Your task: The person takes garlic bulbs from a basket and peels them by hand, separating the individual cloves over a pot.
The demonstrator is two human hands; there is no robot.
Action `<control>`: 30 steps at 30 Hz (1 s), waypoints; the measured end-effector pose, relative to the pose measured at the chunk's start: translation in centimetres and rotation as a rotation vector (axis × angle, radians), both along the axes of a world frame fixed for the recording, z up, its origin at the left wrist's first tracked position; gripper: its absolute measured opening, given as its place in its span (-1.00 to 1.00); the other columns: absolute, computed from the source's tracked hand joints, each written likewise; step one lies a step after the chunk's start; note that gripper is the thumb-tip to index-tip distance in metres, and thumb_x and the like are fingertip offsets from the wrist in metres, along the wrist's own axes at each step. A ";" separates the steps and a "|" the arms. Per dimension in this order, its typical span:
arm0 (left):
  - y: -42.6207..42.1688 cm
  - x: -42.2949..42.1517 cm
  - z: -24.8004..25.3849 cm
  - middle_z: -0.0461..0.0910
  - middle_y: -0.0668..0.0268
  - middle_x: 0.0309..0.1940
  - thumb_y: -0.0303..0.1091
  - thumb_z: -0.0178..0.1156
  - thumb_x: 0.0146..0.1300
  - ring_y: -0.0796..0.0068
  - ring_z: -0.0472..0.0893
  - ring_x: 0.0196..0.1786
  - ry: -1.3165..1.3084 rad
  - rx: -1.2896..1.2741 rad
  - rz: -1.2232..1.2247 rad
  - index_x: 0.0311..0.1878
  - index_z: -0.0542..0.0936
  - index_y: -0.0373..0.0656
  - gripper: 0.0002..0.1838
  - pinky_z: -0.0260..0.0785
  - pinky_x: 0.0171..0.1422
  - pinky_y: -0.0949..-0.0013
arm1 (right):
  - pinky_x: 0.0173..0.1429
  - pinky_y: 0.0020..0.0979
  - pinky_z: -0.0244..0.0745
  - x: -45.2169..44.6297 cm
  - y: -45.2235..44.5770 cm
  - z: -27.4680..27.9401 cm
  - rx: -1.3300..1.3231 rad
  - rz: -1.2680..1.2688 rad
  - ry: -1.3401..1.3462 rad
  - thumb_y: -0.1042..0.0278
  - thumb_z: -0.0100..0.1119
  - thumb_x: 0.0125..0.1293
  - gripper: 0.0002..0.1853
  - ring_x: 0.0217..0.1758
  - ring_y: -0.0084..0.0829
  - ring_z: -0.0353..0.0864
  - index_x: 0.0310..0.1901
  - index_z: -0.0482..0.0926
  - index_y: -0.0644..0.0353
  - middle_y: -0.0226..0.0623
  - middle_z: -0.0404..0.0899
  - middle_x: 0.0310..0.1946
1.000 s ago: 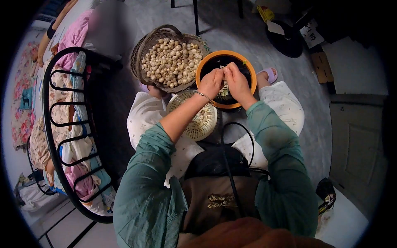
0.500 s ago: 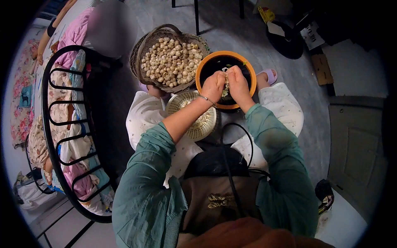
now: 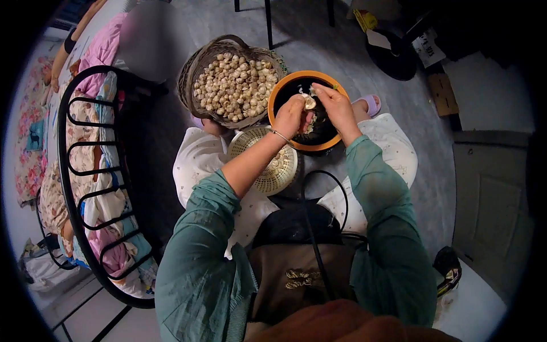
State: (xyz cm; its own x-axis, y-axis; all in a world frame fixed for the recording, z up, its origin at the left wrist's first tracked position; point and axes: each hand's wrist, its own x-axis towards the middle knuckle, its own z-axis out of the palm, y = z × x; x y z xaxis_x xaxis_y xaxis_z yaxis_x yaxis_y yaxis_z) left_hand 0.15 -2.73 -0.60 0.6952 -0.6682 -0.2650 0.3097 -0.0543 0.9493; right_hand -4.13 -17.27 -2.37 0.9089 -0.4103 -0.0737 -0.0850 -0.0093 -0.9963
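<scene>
Over an orange-rimmed bucket (image 3: 345,114), my left hand (image 3: 289,117) grips a pale, round garlic bulb (image 3: 309,102) between thumb and fingers. My right hand (image 3: 337,109) is just to its right, fingertips pinched together at a small pale flake of peel. Dark contents and loose scraps of peel show inside the bucket below both hands. Left of the bucket, a woven basket (image 3: 188,85) is full of similar whole bulbs (image 3: 233,85). Nearer my lap, a cream plastic colander (image 3: 242,145) holds small pale pieces, partly hidden by my left forearm.
A bed with a black metal rail (image 3: 64,154) and crumpled bedding stands at left, where another person's arm (image 3: 65,54) rests. Black furniture legs (image 3: 269,23) rise beyond the basket. A dark round base (image 3: 393,60) and cardboard box (image 3: 443,94) are at right.
My hands were close together over the bucket and have now parted slightly. The bulb in my left hand has come into view, and my right fingertips have shifted up and away from it.
</scene>
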 end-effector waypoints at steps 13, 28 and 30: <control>0.1 0.9 -0.5 0.50 0.32 -0.58 -0.14 -0.28 0.42 0.59 0.43 -0.66 -0.053 -0.054 0.043 -0.21 0.42 -0.22 -0.63 0.27 -0.61 0.54 | -0.37 -0.43 0.37 -0.6 1.4 3.5 -0.358 0.202 0.106 0.27 0.06 0.30 -0.82 -0.50 -0.51 0.50 -0.21 0.47 0.20 -0.34 0.52 -0.53; 0.0 1.2 -0.8 0.53 0.26 -0.50 -0.16 -0.20 0.42 0.58 0.44 -0.60 0.075 -0.133 0.016 -0.17 0.43 -0.21 -0.69 0.31 -0.53 0.54 | -0.18 -0.38 0.43 -0.4 0.3 1.8 -0.431 0.010 -0.107 0.25 -0.08 0.36 -0.76 -0.30 -0.27 0.59 -0.12 0.49 0.21 -0.17 0.59 -0.37; -0.1 1.2 -0.7 0.53 0.25 -0.50 -0.19 -0.19 0.42 0.58 0.44 -0.60 0.082 -0.153 0.039 -0.16 0.42 -0.22 -0.70 0.31 -0.53 0.54 | -0.11 -0.49 0.39 -0.6 0.6 2.5 -0.375 -0.021 -0.086 0.31 -0.05 0.36 -0.79 -0.28 -0.49 0.52 -0.16 0.50 0.27 -0.33 0.56 -0.35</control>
State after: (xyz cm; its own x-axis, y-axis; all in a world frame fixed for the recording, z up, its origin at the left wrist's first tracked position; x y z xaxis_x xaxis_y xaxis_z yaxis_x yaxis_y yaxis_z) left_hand 1.36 -2.80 -1.25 0.7014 -0.6782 -0.2191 0.3853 0.1022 0.9171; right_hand -4.70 -16.67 0.16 0.8964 -0.4128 0.1615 -0.0050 -0.3738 -0.9275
